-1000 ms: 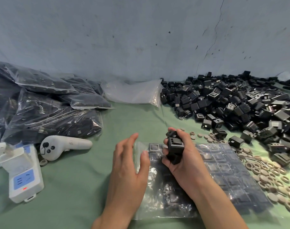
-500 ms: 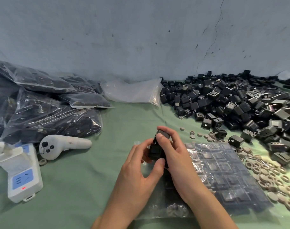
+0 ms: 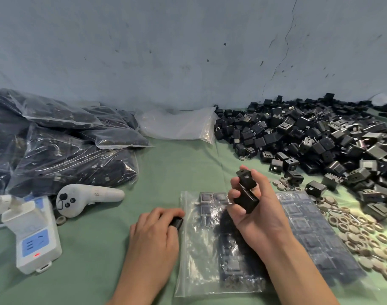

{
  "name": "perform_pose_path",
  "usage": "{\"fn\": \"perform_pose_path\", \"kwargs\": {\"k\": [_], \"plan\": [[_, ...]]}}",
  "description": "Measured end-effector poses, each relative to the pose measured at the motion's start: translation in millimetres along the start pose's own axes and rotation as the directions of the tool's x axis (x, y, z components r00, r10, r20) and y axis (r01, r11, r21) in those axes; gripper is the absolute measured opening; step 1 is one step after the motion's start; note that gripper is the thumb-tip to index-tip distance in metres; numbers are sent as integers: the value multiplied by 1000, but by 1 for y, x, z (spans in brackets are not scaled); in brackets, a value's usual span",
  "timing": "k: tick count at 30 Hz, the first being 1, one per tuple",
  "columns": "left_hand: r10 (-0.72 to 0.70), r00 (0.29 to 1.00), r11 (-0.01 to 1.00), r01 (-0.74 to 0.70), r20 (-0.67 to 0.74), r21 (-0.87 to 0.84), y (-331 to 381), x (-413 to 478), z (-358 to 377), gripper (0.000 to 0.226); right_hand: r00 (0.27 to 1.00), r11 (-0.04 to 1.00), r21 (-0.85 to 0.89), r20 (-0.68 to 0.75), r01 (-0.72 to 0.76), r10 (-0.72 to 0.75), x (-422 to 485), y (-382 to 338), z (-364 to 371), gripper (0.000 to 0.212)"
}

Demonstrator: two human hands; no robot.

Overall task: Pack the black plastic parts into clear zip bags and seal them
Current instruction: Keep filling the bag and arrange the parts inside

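Note:
My right hand (image 3: 256,212) is raised over a clear zip bag (image 3: 201,249) and grips two black plastic parts (image 3: 246,191), one above the other. My left hand (image 3: 154,234) lies low on the green cloth at the bag's left edge, its fingers curled round one black part (image 3: 176,222). The bag lies flat and holds several black parts in rows. A second filled zip bag (image 3: 316,234) lies to its right. A big heap of loose black parts (image 3: 309,137) fills the right back.
Filled bags (image 3: 56,150) are piled at the left, with an empty clear bag (image 3: 179,124) against the wall. A white controller (image 3: 86,198) and a white power strip (image 3: 31,234) lie left. Beige rings (image 3: 360,234) are scattered at the right.
The hands met over the bag, then parted. My left hand came away with one black part and dropped to the cloth; my right hand rose, still holding two parts.

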State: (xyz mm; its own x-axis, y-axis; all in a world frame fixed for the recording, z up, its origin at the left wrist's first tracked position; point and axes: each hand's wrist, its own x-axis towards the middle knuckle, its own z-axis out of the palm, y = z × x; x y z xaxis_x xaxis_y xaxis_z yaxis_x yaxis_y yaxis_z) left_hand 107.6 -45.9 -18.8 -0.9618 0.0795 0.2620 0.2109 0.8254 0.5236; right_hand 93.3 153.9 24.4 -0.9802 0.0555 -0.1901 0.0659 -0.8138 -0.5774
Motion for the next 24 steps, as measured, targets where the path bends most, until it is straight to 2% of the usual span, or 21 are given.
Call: {"fn": "perform_pose_path", "kwargs": {"k": [5,10,13,16,20,22,24], "plan": [[-114,992,984,120,48,-132,-2,-3,1,53,1000,999,40,-5,-29,29,2,0,-4,29],[-24,998,988,33,63,-153,6,-5,0,46,999,997,66,-5,-35,36,3,0,-4,30],[-55,998,949,58,21,-309,11,-4,-3,57,999,997,74,-4,-38,38,3,-1,-4,28],[-102,993,875,115,52,-471,12,-4,-4,62,999,996,79,-9,-41,41,4,0,-5,29],[-149,989,842,120,-12,-526,12,-2,-5,50,999,996,82,-8,-41,42,4,0,-6,30],[-172,982,865,115,-73,-489,8,-1,-5,36,999,996,85,-5,-38,39,4,0,-7,30],[-135,987,896,86,-83,-435,9,-2,-4,26,999,995,89,-5,-37,38,5,0,-7,30]]}}
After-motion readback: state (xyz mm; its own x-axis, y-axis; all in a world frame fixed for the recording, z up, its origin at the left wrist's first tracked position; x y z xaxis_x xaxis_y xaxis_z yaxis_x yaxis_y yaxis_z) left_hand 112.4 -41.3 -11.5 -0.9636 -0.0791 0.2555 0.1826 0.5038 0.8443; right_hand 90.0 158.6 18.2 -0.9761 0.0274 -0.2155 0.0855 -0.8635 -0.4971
